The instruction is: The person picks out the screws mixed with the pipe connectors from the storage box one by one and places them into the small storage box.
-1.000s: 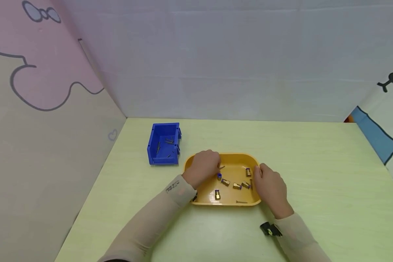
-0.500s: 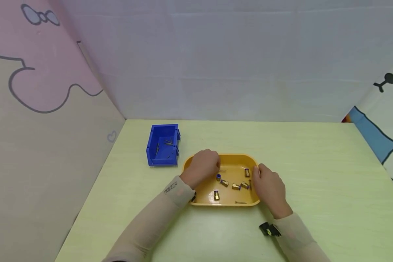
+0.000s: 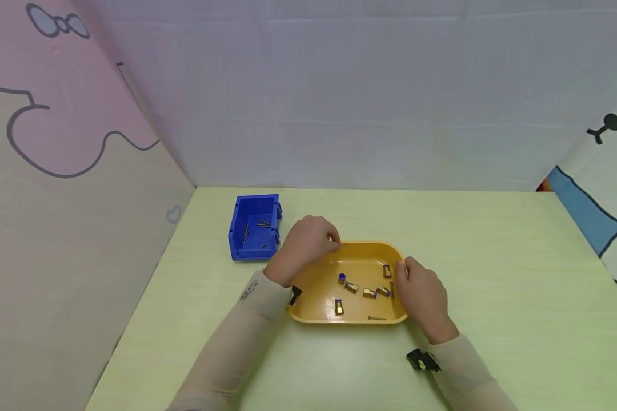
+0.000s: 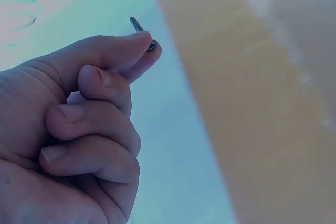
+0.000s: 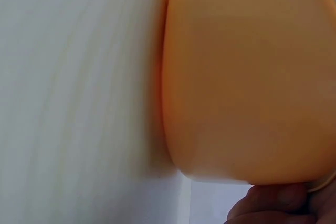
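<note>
My left hand (image 3: 307,245) is above the far left part of a yellow tray (image 3: 313,299). In the left wrist view its thumb and index finger pinch a small dark screw (image 4: 136,24), the other fingers curled in. My right hand (image 3: 425,298) holds the tray's right rim; the right wrist view shows its fingers below the tray's outer wall (image 5: 247,77). Several brass fittings with blue ends, one of them a fitting (image 3: 369,293) near the middle, lie in the tray. A screw (image 3: 377,318) lies by the tray's near wall, another screw (image 3: 392,290) close to my right hand.
A blue bin (image 3: 253,253) with several screws in it stands left of the tray, further back on the pale table (image 3: 473,240). A white wall (image 3: 365,103) rises behind the table, with printed panels at the sides.
My left hand has lifted from inside the tray and moved up and left towards the blue bin, carrying the screw. My right hand has stayed on the tray's rim.
</note>
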Tool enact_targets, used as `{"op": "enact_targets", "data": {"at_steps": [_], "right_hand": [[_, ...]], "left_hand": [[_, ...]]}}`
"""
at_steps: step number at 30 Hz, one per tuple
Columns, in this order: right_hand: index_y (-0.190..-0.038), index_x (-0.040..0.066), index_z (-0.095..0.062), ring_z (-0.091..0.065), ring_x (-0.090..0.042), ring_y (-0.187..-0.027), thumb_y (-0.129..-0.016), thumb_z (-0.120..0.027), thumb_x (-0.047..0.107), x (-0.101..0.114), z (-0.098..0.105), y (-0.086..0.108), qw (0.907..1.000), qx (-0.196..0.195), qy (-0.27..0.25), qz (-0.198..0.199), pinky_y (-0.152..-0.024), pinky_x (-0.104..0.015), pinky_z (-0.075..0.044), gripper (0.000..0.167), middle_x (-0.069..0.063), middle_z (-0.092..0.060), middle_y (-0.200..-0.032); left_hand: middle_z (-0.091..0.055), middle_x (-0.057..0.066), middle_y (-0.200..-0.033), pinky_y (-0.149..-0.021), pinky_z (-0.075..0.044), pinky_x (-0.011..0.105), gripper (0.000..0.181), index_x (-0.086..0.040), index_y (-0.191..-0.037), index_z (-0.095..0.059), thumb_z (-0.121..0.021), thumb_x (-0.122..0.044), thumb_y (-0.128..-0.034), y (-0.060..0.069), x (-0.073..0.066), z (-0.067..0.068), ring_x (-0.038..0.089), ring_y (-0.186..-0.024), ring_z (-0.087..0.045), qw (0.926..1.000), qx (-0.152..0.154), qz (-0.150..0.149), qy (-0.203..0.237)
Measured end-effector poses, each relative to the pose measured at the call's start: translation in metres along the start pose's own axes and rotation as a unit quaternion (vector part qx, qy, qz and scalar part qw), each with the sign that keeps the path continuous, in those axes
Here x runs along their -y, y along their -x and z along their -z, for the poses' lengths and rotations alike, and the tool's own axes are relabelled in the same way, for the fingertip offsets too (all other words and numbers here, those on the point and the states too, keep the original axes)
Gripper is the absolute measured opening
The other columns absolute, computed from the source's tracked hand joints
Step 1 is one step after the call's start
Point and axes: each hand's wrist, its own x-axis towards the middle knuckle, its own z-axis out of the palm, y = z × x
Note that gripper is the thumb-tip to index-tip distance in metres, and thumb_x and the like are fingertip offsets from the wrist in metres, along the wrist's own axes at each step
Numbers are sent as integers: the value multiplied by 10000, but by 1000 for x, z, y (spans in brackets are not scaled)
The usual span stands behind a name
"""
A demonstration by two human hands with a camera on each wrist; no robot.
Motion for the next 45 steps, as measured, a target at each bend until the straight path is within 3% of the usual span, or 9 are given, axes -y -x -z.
{"op": "enact_targets", "data": {"at_steps": [5, 11, 18, 24, 29, 36, 45], "right_hand": [[-784, 87, -443, -424, -198, -477, -1065, -363, 311, 1, 0, 0, 10000, 25, -19, 0, -440, -302, -316, 368, -58, -415, -603], [-797, 82, -457, -433, -200, -482, -1066, -353, 317, 0, 0, 0, 10000, 42, -27, -64, -443, -307, -323, 371, -63, -428, -608], [-804, 80, -457, -434, -199, -490, -1066, -351, 318, -1, 0, 0, 9999, 86, -50, -100, -448, -307, -323, 369, -63, -430, -615], [-798, 81, -454, -430, -197, -489, -1067, -353, 316, -1, 0, 1, 9999, 52, -68, -79, -447, -307, -321, 372, -61, -428, -617], [-800, 81, -450, -429, -198, -490, -1068, -353, 319, -1, 0, 1, 9999, 101, -71, -92, -449, -306, -320, 371, -61, -423, -618], [-801, 80, -454, -430, -200, -494, -1068, -351, 324, 0, 0, 0, 9999, 74, -89, -97, -455, -307, -319, 376, -62, -425, -622], [-808, 79, -452, -431, -198, -498, -1070, -354, 324, 2, -1, 0, 9999, 107, -74, -88, -460, -305, -321, 371, -60, -424, -625]], "left_hand": [[-672, -76, -766, -578, -449, 282, 122, -225, -853, -805, -694, -236, -903, 3, 16, 20, 148, -652, -558, 9968, -514, 147, 590], [-664, -70, -761, -599, -462, 321, 113, -207, -893, -813, -720, -269, -908, 7, 42, 32, 166, -684, -562, 9911, -845, 320, 980], [-706, -23, -872, -659, -496, 350, 110, -195, -900, -801, -711, -258, -906, 15, 72, 40, 190, -744, -589, 9810, -1223, 938, 1181], [-729, 18, -893, -670, -498, 361, 134, -154, -923, -788, -683, -238, -926, 23, 88, 49, 207, -726, -601, 9702, -1532, 1456, 1182], [-719, 19, -865, -655, -496, 358, 161, -151, -925, -771, -654, -261, -928, 28, 98, 52, 221, -719, -591, 9646, -1573, 1848, 1037], [-711, 36, -877, -619, -487, 348, 174, -150, -936, -757, -648, -285, -937, 29, 111, 51, 227, -724, -594, 9627, -1617, 2041, 741], [-712, 0, -893, -508, -454, 326, 156, -222, -939, -763, -672, -349, -934, 29, 115, 50, 219, -709, -598, 9577, -1254, 2546, 472]]}}
